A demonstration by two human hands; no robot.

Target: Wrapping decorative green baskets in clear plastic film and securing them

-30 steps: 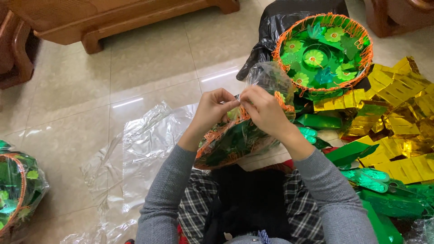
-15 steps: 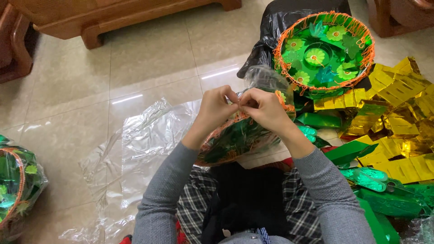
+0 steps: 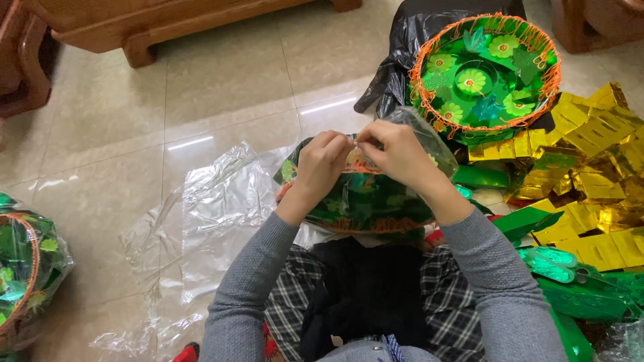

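Observation:
A green paper basket with an orange fringed rim [image 3: 365,201], wrapped in a clear plastic bag, rests on my lap. My left hand [image 3: 322,164] and my right hand [image 3: 399,154] meet over its top, both pinching the gathered plastic at the bag's mouth. The fingertips touch each other there. My grey sleeves run down toward the bottom of the view.
An unwrapped green basket with flower shapes [image 3: 484,74] sits on a black bag [image 3: 416,40] at upper right. Gold and green foil paper pieces [image 3: 590,174] pile at right. Clear plastic sheets [image 3: 215,201] lie on the tiled floor; a wrapped basket [image 3: 27,268] sits at left. Wooden furniture [image 3: 154,27] stands behind.
The wrapped basket has turned and settled lower on my lap. Both hands stay together at the bag's mouth, working the plastic.

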